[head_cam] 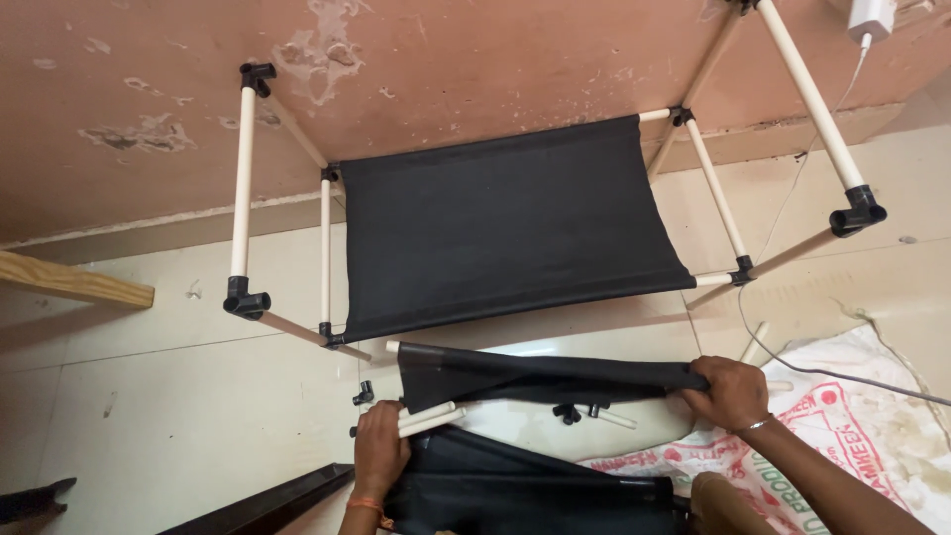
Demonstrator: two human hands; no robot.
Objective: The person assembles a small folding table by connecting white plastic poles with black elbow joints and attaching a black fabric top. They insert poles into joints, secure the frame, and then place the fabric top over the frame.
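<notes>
Black fabric panel [545,378] lay stretched on the floor [149,396], right hand [731,391] gripping its end, left hand [380,448] holding white rods [428,419]; the rack frame [243,188] carried one shelf [510,223], others seemingly unfitted.

My left hand [379,448] sits near me, knuckles up, fingers curled shut in a grip. My right hand [731,390] reaches farther out to the right, forearm angled in from the lower right, fingers clenched.
</notes>
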